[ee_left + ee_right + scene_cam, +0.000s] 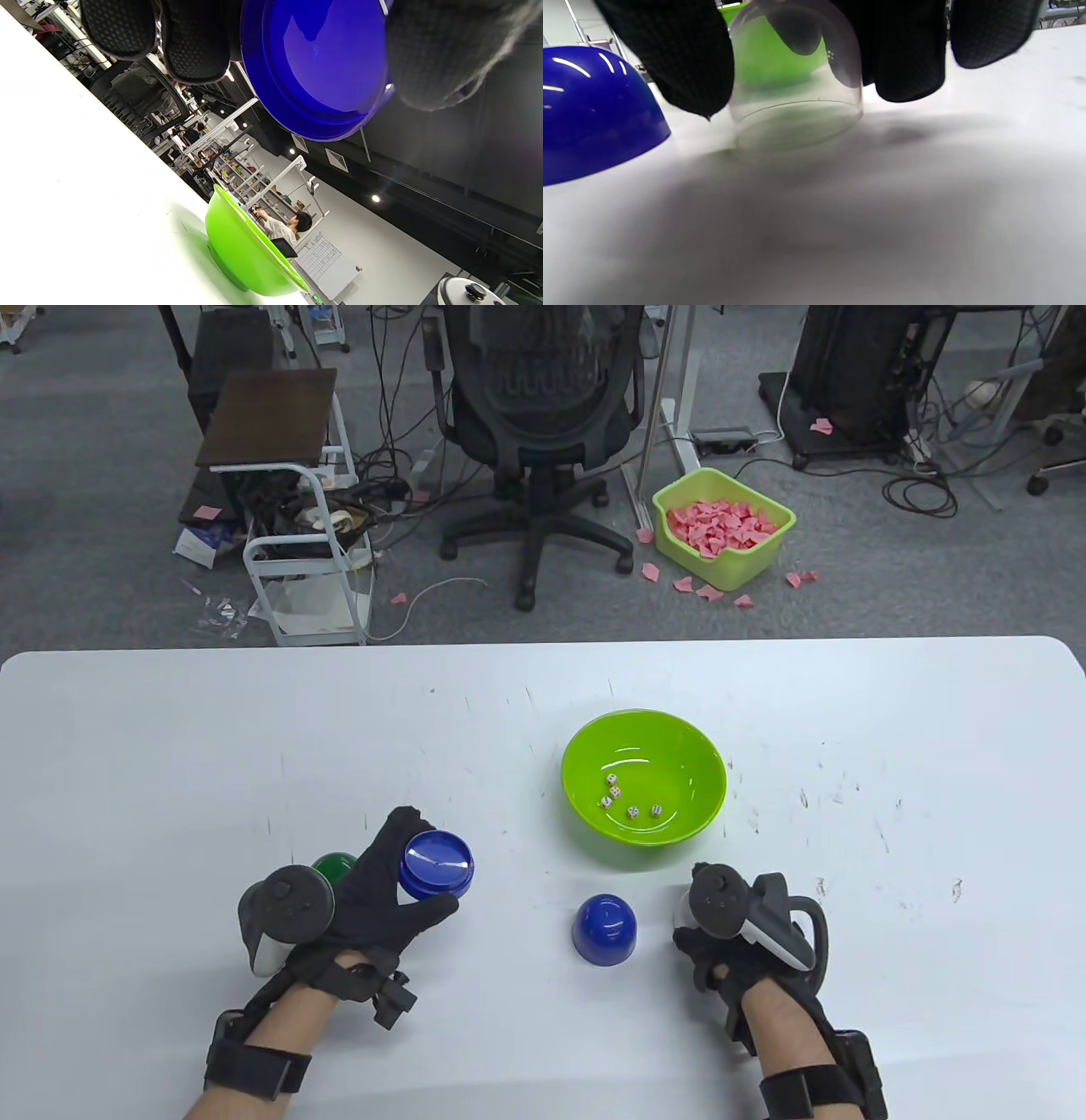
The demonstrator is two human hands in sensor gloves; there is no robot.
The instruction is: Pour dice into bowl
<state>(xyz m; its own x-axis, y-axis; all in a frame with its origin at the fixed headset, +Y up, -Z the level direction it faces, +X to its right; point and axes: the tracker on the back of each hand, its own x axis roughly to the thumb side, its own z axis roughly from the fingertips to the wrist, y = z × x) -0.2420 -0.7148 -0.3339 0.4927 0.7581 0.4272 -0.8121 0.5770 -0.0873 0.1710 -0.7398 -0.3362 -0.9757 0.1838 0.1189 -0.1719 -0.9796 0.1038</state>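
Observation:
A green bowl [643,789] stands right of the table's middle with several white dice [632,806] lying in it. My left hand [373,891] grips a blue dish-shaped lid [436,864], lifted and tilted; it fills the top of the left wrist view [318,63]. A blue dome cup [604,929] stands mouth down in front of the bowl and shows at the left in the right wrist view [589,114]. My right hand [721,925] holds a clear dome cup [797,84] mouth down just above the table, right of the blue dome.
A dark green object [333,867] sits behind my left hand, mostly hidden. The white table [170,746] carries scuff marks. Beyond its far edge are an office chair [543,432], a white cart [305,551] and a green bin of pink paper [721,527].

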